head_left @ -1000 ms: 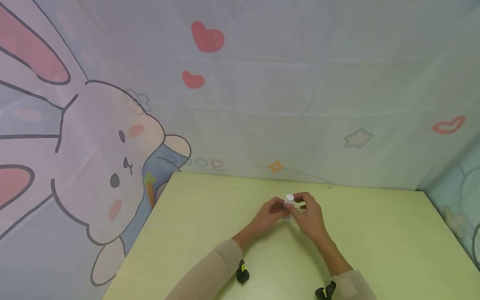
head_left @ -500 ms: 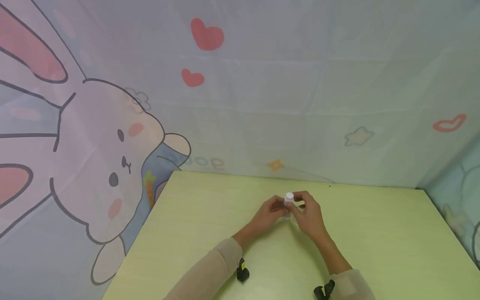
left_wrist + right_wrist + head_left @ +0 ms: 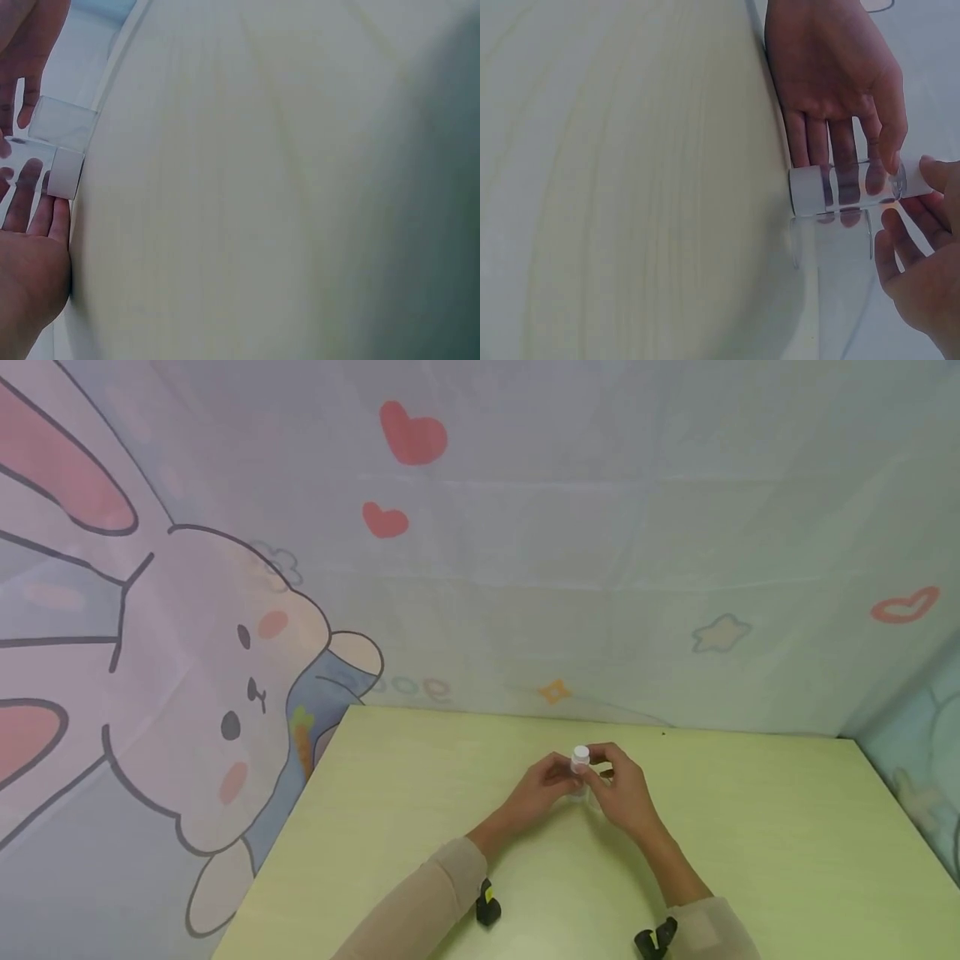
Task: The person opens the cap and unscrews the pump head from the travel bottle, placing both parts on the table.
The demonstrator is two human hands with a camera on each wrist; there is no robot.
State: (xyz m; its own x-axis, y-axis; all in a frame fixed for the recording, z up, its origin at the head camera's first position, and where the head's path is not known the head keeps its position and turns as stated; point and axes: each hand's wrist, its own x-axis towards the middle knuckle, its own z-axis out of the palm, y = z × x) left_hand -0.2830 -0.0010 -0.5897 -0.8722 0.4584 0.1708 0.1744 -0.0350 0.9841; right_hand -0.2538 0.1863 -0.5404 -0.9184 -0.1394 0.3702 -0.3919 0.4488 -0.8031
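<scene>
While both your hands are meeting around the small clear bottle (image 3: pixel 862 189), it is standing upright toward the far side of the yellow-green tabletop (image 3: pixel 450 777); whether its bottom is touching the wood, you cannot tell. Your left hand (image 3: pixel 536 789) is gripping the body, fingers behind and thumb across near the neck; your right hand (image 3: pixel 622 793) is pinching the capped end, thumb against the white cap (image 3: pixel 913 178). Judging by looks, you are handling something light, stiff-walled and smooth, probably slippery if damp; glass or plastic, uncertain, so you are best treating it as breakable. For hold, you are better off wrapping the clear middle and keeping fingertips on the cap's side. A white band (image 3: pixel 806 191) is filling the lower end, base or contents unclear. Just beside it a clear cup (image 3: pixel 64 124) is sitting, thin-looking, easily knocked. No brand or label is showing legibly on either. Low on the backdrop (image 3: pixel 562 527), faint lettering (image 3: pixel 431 689) is showing rounded o's and perhaps a g; the whole word is escaping you.
</scene>
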